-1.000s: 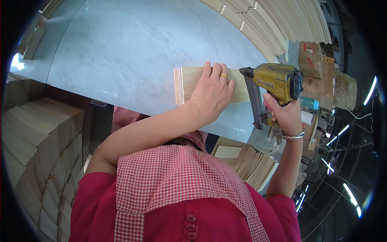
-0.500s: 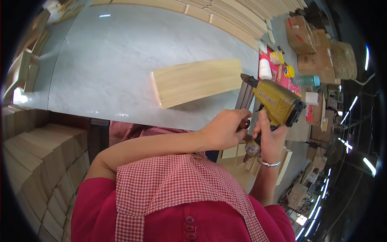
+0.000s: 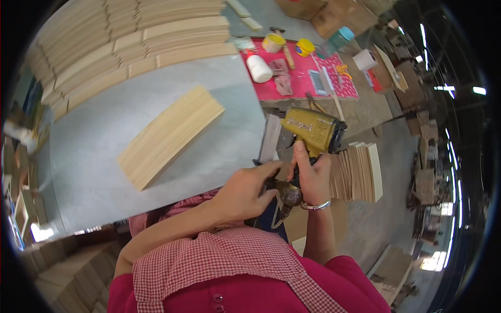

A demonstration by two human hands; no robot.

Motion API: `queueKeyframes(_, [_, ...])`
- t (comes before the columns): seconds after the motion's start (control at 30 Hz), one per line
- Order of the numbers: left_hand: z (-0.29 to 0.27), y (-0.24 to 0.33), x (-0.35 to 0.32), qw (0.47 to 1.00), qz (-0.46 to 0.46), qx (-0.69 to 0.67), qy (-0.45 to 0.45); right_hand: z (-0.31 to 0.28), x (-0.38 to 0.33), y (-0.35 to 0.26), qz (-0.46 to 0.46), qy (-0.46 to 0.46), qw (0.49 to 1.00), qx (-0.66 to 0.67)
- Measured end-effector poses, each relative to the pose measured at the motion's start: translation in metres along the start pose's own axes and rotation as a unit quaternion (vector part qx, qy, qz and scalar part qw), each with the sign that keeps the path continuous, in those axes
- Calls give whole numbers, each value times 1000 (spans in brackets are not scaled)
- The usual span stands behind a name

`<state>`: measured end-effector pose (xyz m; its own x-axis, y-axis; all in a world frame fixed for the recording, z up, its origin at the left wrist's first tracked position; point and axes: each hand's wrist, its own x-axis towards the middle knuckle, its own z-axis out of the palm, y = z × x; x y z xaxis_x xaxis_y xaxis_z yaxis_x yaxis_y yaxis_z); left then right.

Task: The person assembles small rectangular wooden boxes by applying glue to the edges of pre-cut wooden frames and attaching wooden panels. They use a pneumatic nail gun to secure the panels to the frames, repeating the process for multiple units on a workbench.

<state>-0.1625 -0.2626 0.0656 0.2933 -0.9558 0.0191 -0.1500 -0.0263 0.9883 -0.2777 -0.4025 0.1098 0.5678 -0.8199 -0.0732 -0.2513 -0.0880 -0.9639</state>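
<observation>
My right hand [image 3: 315, 180] is wrapped round the handle of a yellow nail gun [image 3: 310, 128], held just off the right edge of the table. My left hand [image 3: 245, 193] has its fingers curled at the lower end of the gun's grey magazine [image 3: 270, 138], close to the air fitting [image 3: 289, 194]; the fingertips are partly hidden. On the grey table [image 3: 88, 161], left of the gun and apart from both hands, lies a pale wooden piece [image 3: 169, 138], set at a slant.
Stacked wooden boards [image 3: 177, 31] line the table's far side. A pink cloth [image 3: 292, 73] beyond the gun bears a white bottle [image 3: 259, 69], yellow tubs [image 3: 274, 43] and a rag [image 3: 282, 77]. More thin boards [image 3: 357, 172] stand right of my right hand.
My view has swung to the right, so table and wooden piece appear farther left and turned. The nail gun sits lower and more leftward in the picture, with both hands still at it.
</observation>
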Motion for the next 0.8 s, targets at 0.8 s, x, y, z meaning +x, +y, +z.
queueKeyframes(0.8, [-5,-108,22,748,-310,-488,-326,-123,221,90,49,45,955,-290])
